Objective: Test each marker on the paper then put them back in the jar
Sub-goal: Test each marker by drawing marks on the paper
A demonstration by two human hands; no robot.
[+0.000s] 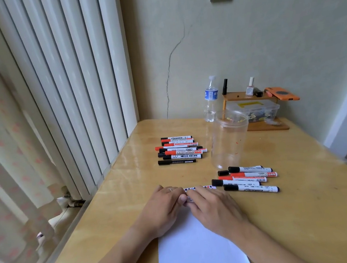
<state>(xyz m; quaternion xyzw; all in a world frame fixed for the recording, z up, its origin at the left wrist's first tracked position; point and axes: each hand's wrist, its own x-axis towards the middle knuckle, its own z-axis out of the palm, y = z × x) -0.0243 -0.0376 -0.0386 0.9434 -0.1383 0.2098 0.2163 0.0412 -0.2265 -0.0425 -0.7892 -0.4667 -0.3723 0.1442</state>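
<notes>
A white sheet of paper [198, 247] lies on the table in front of me, with dark and red test marks along its far edge. My left hand [165, 208] and my right hand [213, 206] meet over that far part, both curled round a small marker [189, 199] that they almost entirely hide. An empty clear plastic jar [228, 138] stands upright behind them. One pile of black and red markers [179, 149] lies left of the jar. A second group of markers [249, 179] lies right of my hands, with a loose black cap [223, 172] beside it.
A water bottle [211, 100], a small wooden shelf [249, 96] with little bottles, an orange phone [282, 93] and a clear storage box [255, 110] stand at the table's far side against the wall. A white radiator [65, 95] runs along the left edge.
</notes>
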